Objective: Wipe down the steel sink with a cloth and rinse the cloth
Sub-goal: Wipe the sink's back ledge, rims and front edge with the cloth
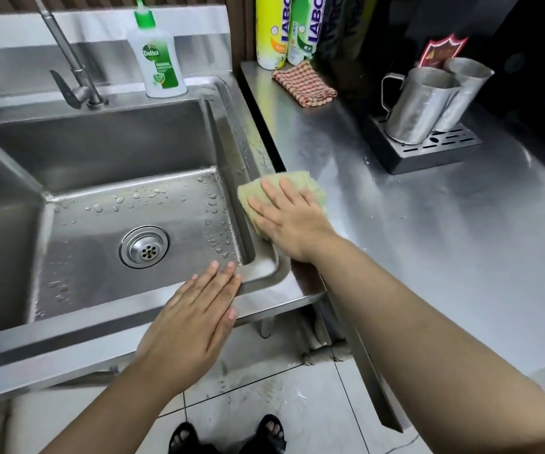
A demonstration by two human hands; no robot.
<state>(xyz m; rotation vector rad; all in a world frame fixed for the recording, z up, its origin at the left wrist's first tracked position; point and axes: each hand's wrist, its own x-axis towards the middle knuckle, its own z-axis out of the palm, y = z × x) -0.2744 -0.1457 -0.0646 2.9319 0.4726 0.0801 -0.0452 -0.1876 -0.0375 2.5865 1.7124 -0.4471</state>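
Observation:
The steel sink (232,126) fills the left half of the view, its basin floor dotted with water drops around a round drain (144,246). A pale green cloth (300,183) lies on the sink's right rim. My right hand (289,221) presses flat on that cloth, fingers spread. My left hand (195,319) rests flat on the sink's front rim near the right corner, fingers together and holding nothing. The tap (68,57) stands at the back left; no water runs from it.
A Dettol soap bottle (158,60) stands on the back ledge. On the steel counter (445,240) to the right lie a red checked cloth (304,81), spray cans (271,31), and two steel jugs (428,103) on a black drip tray. Tiled floor and my sandalled feet (228,435) show below.

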